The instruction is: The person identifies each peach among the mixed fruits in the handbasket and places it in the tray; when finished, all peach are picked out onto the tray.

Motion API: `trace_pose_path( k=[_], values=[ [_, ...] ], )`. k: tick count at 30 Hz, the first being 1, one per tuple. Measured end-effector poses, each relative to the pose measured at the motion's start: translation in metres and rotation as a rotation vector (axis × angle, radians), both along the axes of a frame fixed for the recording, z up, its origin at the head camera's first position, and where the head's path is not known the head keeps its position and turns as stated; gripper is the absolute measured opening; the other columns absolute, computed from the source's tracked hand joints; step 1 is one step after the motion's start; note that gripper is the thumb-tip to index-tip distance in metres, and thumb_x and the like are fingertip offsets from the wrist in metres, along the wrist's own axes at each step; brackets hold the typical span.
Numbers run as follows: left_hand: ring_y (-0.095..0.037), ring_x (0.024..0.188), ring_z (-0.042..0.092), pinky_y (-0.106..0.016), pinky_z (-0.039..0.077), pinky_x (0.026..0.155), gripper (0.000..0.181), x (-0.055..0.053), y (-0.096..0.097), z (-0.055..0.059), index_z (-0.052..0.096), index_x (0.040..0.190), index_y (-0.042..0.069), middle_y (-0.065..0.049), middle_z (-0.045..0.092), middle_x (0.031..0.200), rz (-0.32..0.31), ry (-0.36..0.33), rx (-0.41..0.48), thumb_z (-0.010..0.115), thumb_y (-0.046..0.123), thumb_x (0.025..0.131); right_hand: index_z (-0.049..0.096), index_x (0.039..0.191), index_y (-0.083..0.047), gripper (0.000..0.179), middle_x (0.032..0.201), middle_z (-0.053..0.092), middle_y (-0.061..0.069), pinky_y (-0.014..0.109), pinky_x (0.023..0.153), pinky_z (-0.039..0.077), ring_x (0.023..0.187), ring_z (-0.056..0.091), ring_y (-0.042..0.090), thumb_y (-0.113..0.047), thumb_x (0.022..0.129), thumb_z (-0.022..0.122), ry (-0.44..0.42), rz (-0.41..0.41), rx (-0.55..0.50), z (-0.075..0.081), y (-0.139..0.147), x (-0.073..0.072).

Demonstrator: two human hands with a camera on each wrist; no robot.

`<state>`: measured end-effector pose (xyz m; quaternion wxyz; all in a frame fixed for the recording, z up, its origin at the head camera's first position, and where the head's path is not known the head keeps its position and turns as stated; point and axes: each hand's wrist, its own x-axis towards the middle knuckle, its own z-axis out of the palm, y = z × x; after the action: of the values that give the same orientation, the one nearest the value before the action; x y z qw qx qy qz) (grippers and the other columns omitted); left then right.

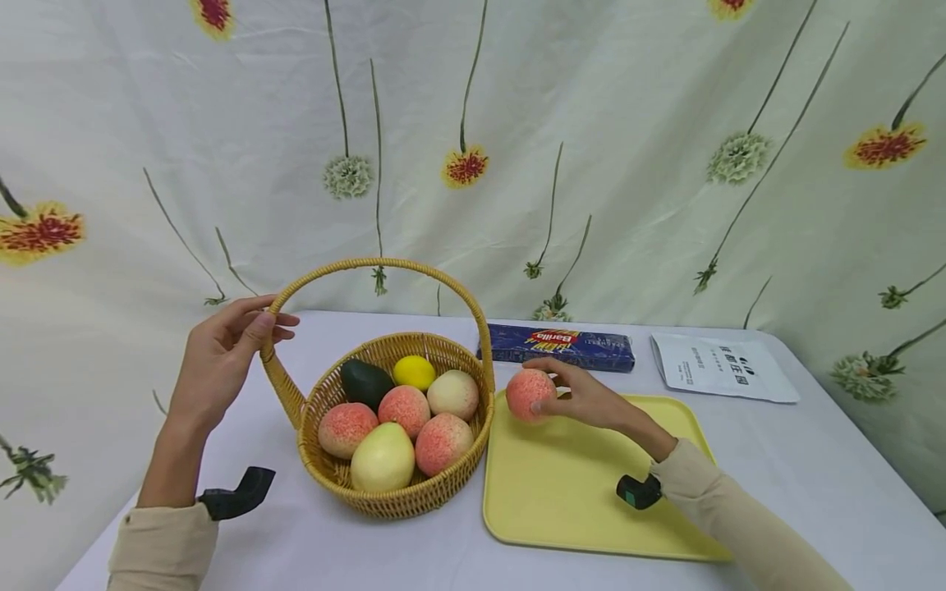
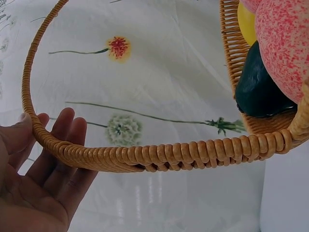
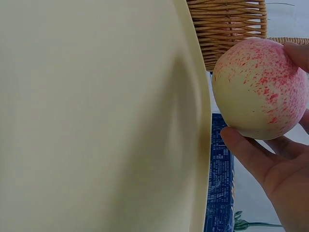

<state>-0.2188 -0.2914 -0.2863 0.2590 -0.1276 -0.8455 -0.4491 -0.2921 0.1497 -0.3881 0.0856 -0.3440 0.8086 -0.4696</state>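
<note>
My left hand (image 1: 222, 353) grips the left side of the arched handle (image 2: 169, 153) of a wicker basket (image 1: 399, 502), thumb on one side and fingers on the other. My right hand (image 1: 580, 398) holds a pink-and-cream peach (image 1: 530, 395) between thumb and fingers, above the far left corner of a yellow tray (image 1: 576, 501), close to the basket's right side. Inside the basket lie several more peaches (image 1: 443, 444), a yellow lemon (image 1: 414, 373), a dark green avocado (image 1: 367, 383) and a pale green pear (image 1: 383, 458).
Behind the tray lies a blue Barilla box (image 1: 584, 349). To its right is a white printed pouch (image 1: 724, 367). A flower-patterned curtain (image 1: 636, 164) hangs behind the white-covered table (image 1: 820, 484).
</note>
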Motion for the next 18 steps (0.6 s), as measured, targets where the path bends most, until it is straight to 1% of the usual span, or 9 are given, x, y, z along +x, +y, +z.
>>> trace_pose_path(
  k=[5,11,18],
  values=[
    [-0.001,0.089,0.065,-0.009,0.047,0.080,0.035,0.0009,0.0009,0.0005,0.055,0.131,0.006,0.014,0.067,0.099,0.007,0.001,-0.006,0.049,0.021,0.101,0.042,0.141,-0.002,0.060,0.135,0.049,0.015,0.031,0.079,0.055,0.111,0.056,0.031,-0.020,0.089,0.066,-0.005,0.008,0.029,-0.0029,-0.0014,-0.0008],
    [0.000,0.089,0.065,-0.009,0.046,0.080,0.035,0.0020,0.0014,0.0000,0.055,0.132,0.006,0.015,0.067,0.100,0.000,0.004,-0.007,0.049,0.020,0.101,0.043,0.139,0.000,0.059,0.133,0.051,0.016,0.030,0.078,0.054,0.106,0.056,0.029,-0.019,0.088,0.065,-0.010,0.003,0.040,-0.0067,-0.0029,-0.0011],
    [0.000,0.090,0.065,-0.008,0.046,0.080,0.035,0.0013,0.0009,-0.0003,0.055,0.132,0.006,0.014,0.067,0.100,0.006,0.006,-0.012,0.048,0.021,0.101,0.045,0.137,0.001,0.056,0.134,0.051,0.016,0.033,0.080,0.053,0.111,0.055,0.031,-0.016,0.088,0.065,-0.014,0.012,0.034,-0.0083,-0.0035,-0.0013]
  ],
)
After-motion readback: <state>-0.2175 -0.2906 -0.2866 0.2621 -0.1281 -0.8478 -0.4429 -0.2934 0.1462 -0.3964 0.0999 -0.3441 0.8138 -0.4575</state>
